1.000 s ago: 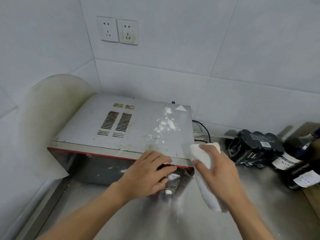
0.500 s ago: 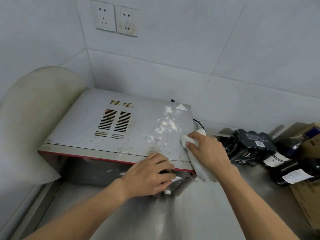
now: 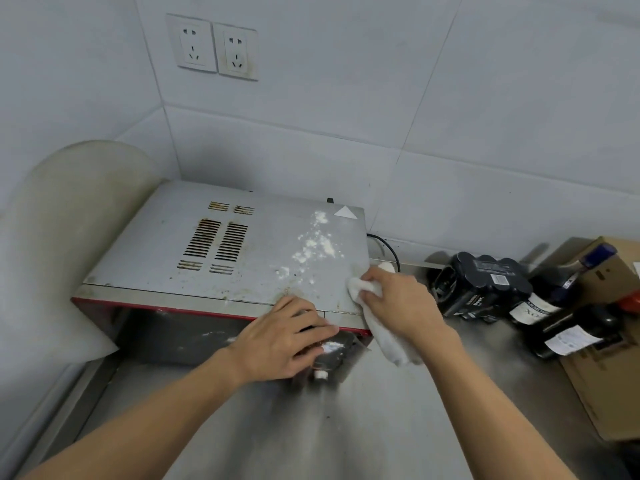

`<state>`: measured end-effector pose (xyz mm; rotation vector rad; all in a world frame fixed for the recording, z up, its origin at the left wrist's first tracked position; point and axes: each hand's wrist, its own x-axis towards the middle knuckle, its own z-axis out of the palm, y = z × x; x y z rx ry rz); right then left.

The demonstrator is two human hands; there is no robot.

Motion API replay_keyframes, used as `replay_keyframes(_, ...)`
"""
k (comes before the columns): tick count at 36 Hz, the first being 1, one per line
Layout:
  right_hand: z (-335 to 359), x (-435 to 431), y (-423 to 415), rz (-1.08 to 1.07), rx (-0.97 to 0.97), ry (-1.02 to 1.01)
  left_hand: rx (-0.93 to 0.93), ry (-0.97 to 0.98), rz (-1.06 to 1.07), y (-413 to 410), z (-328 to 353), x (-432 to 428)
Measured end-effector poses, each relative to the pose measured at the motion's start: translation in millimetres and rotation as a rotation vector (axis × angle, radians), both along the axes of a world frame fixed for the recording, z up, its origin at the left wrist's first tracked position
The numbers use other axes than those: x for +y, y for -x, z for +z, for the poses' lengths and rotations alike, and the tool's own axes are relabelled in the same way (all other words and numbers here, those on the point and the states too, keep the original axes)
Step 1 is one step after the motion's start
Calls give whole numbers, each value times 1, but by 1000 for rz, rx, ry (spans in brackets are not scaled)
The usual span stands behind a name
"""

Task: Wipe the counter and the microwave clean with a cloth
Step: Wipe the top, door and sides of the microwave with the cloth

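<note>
A grey microwave (image 3: 145, 258) with a red front rim stands in the corner on the steel counter (image 3: 346, 427). White powder (image 3: 313, 245) is scattered on the right part of its top. My right hand (image 3: 401, 301) grips a white cloth (image 3: 389, 341) and presses its upper end onto the top's right front corner; the rest of the cloth hangs down past the edge. My left hand (image 3: 284, 337) rests over the front edge at the control panel, fingers curled on it. More white powder lies on the panel under those fingers.
A black multipack (image 3: 481, 282) and dark bottles (image 3: 554, 306) lie on the counter to the right, beside a cardboard box (image 3: 609, 368). A black cable (image 3: 388, 247) runs behind the microwave. A pale rounded board (image 3: 59, 237) leans at the left wall. Two sockets (image 3: 214, 46) sit above.
My right hand rose with the cloth from beside the microwave's front corner onto its top right corner. My left hand stayed on the front edge.
</note>
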<state>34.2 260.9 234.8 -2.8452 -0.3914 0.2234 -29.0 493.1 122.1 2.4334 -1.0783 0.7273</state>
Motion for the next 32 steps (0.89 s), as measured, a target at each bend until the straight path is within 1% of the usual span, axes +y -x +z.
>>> replay_keyframes(4,-7,-1,6,76,-20,14,12,-39,9,2,2,0)
replay_keyframes(8,-8,-10,40,180,47,18,8,-53,15,3,3,0)
replay_keyframes(11,-7,-10,40,156,46,25,22,-45,17,2,4,0)
replay_keyframes(16,-5,8,-6,44,28,-59,70,-39,13,3,8,0)
replay_keyframes(19,-4,14,-27,0,67,-114,82,-54,16,2,8,1)
replay_keyframes(22,-5,11,-23,40,92,-93,72,-61,23,2,7,1)
replay_keyframes(27,-7,-7,13,158,140,-13,63,-54,24,1,3,1)
replay_keyframes(32,0,5,-9,111,126,-24,68,-58,32,0,3,0)
